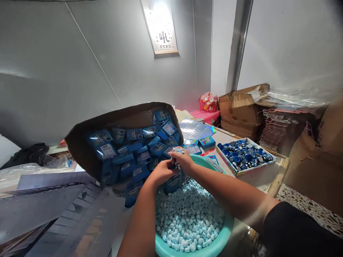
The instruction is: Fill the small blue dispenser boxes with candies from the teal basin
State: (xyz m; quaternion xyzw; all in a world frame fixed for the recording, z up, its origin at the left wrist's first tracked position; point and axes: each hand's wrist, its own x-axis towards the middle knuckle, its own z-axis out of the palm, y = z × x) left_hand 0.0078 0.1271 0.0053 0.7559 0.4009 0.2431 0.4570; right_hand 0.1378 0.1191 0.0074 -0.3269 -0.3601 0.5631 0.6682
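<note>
A teal basin (226, 228) in front of me is heaped with small white and pale blue candies (187, 217). My left hand (160, 174) grips a small blue box (173, 183) upright over the far side of the heap. My right hand (182, 158) is cupped right above the box's top, holding several candies against its opening. Behind both hands a brown cardboard carton (85, 150) lies tipped on its side, full of the same blue boxes (134, 150).
A white tray of blue and silver caps (245, 155) sits to the right, with loose blue boxes (199, 144) beside it. Stacked cardboard boxes (241, 107) stand at the back right, shiny plastic sheets (53, 207) at the left, a grey wall behind.
</note>
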